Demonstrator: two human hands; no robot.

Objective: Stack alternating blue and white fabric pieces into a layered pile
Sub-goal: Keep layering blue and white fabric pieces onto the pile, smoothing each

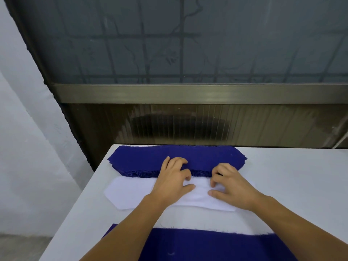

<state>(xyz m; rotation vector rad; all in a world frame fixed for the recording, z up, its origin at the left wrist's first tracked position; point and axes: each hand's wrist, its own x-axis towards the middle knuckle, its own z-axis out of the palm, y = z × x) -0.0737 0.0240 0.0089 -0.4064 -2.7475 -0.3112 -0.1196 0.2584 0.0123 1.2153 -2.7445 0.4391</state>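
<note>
The blue stack [177, 159] is lying at the table's [293, 185] far edge, the white stack [131, 193] just nearer. Both hands, left hand [173, 179] and right hand [231, 185], are curling fingertips at the blue stack's frayed edge; whether either is pinching a ply cannot be told. Risk: several plies lifting together.

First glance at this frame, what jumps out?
The two hands, left hand and right hand, meet mid-table with fingers curled at the seam where the blue fabric stack at the far edge borders the white fabric stack just nearer. A third blue fabric piece with a white strip along its far edge lies closest to the camera on the white table.
</note>
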